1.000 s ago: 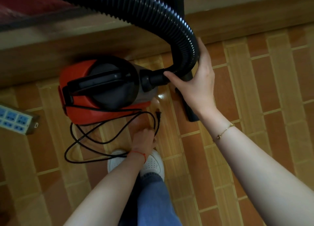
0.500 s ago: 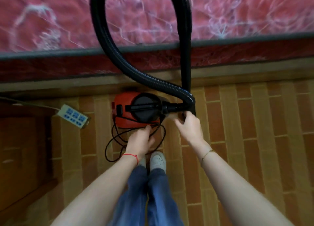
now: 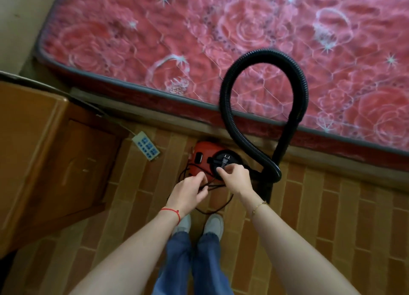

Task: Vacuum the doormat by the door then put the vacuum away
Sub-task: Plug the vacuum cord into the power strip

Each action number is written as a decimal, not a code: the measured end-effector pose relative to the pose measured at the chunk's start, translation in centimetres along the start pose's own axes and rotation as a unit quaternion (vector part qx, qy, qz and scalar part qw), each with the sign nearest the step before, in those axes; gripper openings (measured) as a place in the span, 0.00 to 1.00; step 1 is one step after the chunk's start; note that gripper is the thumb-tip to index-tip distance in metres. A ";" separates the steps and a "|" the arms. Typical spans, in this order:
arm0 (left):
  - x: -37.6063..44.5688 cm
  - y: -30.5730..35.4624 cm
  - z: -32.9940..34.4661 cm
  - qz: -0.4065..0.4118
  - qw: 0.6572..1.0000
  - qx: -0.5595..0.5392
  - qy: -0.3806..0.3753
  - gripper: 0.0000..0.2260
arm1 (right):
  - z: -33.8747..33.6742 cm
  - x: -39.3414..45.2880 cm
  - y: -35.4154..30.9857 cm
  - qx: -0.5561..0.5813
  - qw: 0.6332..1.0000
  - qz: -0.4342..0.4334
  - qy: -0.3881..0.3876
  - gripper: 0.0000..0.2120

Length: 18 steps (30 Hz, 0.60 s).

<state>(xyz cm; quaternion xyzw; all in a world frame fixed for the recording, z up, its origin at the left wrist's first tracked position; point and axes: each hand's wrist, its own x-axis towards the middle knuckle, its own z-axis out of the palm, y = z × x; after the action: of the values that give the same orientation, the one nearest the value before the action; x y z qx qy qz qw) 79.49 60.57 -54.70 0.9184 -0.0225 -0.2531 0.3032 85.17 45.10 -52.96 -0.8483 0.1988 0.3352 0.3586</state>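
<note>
A red and black canister vacuum [image 3: 202, 156] stands on the tiled floor against the bed's base. Its ribbed black hose [image 3: 228, 108] loops up over the mattress and comes down into a straight black tube [image 3: 282, 144] on the right. My right hand [image 3: 234, 178] pinches the black power cord just behind its plug [image 3: 224, 160], which lies over the vacuum's black top. My left hand [image 3: 188, 190] grips loops of the same black cord [image 3: 219, 208] in front of the vacuum. No doormat is in view.
A bed with a red rose-patterned mattress [image 3: 221, 40] fills the top of the view. A wooden cabinet [image 3: 51, 153] stands at the left. A white power strip [image 3: 146, 145] lies on the floor between cabinet and vacuum. My feet [image 3: 213, 225] stand just behind the cord.
I have straightened up, so the vacuum looks smaller and the mattress came into view. My right hand left the hose end and took the plug; my left hand gathered cord.
</note>
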 end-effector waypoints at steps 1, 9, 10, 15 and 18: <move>-0.4 -0.6 -0.8 -0.006 1.000 -0.007 0.006 0.04 | 0.6 -0.1 -1.1 0.000 1.000 0.000 -0.004 0.21; -3.3 -7.4 -5.7 -0.069 0.996 -0.052 0.021 0.06 | 6.9 -0.3 -9.3 0.008 0.999 -0.027 -0.031 0.08; -3.6 -8.5 -6.2 -0.076 0.995 -0.056 0.023 0.06 | 8.0 -0.2 -10.1 0.004 0.999 -0.033 -0.036 0.10; -4.0 -14.2 -8.9 -0.102 0.992 -0.032 0.066 0.11 | 12.6 0.4 -14.6 -0.012 0.998 -0.039 -0.049 0.13; -4.0 -17.5 -10.5 -0.120 0.990 -0.011 0.074 0.13 | 14.6 1.3 -17.1 -0.048 0.996 -0.047 -0.052 0.10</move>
<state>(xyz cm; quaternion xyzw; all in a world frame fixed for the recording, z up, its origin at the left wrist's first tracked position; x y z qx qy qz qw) 79.10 81.31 -55.60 0.9274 0.1133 -0.2194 0.2810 89.70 67.15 -53.33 -0.8545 0.1234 0.3706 0.3423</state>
